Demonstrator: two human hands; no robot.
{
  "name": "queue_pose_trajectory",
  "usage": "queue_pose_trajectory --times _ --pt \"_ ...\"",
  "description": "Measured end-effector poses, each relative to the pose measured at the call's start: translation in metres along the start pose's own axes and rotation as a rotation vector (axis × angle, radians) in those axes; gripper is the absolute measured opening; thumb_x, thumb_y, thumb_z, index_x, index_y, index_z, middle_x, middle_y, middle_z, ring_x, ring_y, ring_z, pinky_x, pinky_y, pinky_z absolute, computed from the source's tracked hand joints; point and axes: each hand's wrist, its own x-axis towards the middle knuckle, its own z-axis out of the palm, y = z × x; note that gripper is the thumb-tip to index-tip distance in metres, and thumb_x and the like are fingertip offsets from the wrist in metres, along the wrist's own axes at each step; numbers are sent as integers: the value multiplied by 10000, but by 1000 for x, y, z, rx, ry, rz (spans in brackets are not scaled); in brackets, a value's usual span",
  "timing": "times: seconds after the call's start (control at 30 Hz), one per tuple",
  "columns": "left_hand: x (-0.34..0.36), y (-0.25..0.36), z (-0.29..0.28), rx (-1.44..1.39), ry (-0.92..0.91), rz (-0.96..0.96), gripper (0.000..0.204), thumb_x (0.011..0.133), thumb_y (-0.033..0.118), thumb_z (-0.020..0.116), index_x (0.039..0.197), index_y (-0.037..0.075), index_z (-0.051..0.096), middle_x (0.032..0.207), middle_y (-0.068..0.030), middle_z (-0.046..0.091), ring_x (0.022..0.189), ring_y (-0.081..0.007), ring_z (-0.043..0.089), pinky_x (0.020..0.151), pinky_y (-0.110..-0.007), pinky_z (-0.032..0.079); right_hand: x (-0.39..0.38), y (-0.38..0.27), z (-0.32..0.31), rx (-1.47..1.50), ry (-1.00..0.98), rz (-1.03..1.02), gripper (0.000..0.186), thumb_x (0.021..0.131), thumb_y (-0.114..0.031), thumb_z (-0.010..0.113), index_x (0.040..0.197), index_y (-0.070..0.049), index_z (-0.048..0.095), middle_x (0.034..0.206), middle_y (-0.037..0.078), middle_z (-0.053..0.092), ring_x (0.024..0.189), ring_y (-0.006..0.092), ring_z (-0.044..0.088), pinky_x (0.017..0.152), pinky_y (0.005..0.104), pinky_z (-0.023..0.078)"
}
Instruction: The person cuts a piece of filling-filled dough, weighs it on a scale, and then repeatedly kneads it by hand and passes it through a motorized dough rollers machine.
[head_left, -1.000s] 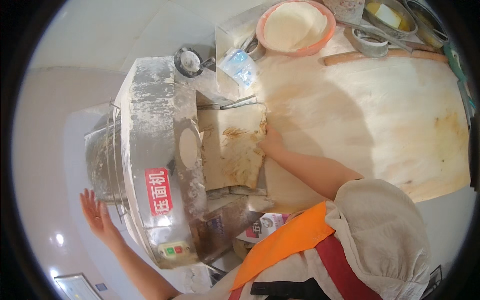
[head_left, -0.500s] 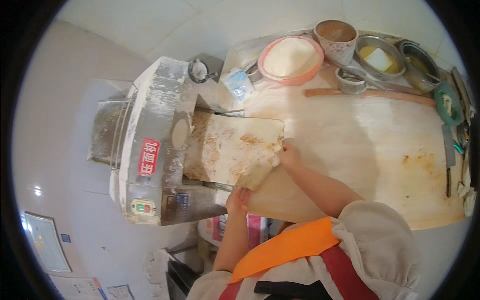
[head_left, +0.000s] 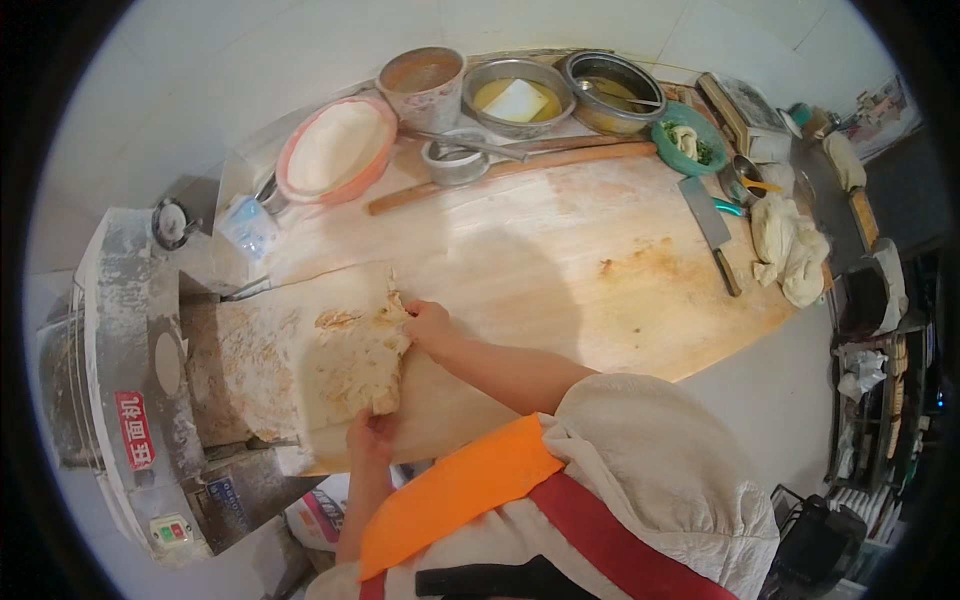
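A wide, rough-edged sheet of pale dough (head_left: 350, 345), with brown flaky patches, stretches from the grey dough-pressing machine (head_left: 120, 330) onto the wooden board. My left hand (head_left: 373, 435) has its fingers closed on the dough's near corner. Farther along the same free edge, my right hand (head_left: 428, 328) pinches the dough at its right side. The sheet's other end lies at the machine's outlet, and what is inside is hidden.
Along the back of the wooden worktop (head_left: 520, 270) stand a pink flour basin (head_left: 290, 170), a metal pot (head_left: 425, 85), bowls of yellow liquid and a long rolling pin (head_left: 520, 178). A cleaver (head_left: 708, 215) lies at the right, beside dough lumps in plastic (head_left: 785, 245).
My view has swung to the right, so the machine sits farther left. Both hands still hold the dough, and a little more of the sheet lies out over the board.
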Motion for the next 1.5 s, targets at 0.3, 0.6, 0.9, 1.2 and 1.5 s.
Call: queue_pose_trajectory --times 0.3,0.6,0.9,1.2,1.5 --pt "-27 -83 64 133 -123 -85 241 897 94 540 1101 -18 603 1001 -131 676 902 -253 670 816 -358 561 -32 -30 -123 111 -145 141 358 753 -106 671 1082 35 656 914 73 664 810 172 609 745 305 487" --pt "-123 -184 205 152 -264 -254 248 928 134 565 1092 -40 630 1003 -155 691 918 -234 675 753 -318 556 -27 8 -310 153 11 93 323 755 -28 681 1066 55 664 896 63 675 771 153 611 677 259 474" --pt "-130 -179 261 1043 -892 277 365 916 275 638 1173 16 653 996 -95 713 895 -186 666 809 -316 526 -47 -39 -563 -712 213 -63 369 770 -29 623 1129 55 643 1002 125 683 892 266 651 727 343 542" --pt "-64 -104 132 1925 212 1183 723 931 415 541 1481 12 300 1545 -173 304 1440 -327 258 1159 -478 221 -66 2 -398 -1241 267 -494 628 858 -144 627 1420 16 396 1492 213 372 1393 372 317 1173 435 231" --pt "-132 99 29 720 804 1653 678 852 146 693 1441 10 386 1504 -187 377 1387 -320 368 1149 -391 274 -65 27 -388 -1305 258 -504 635 883 -121 613 1432 53 347 1499 230 345 1403 385 298 1164 467 249"
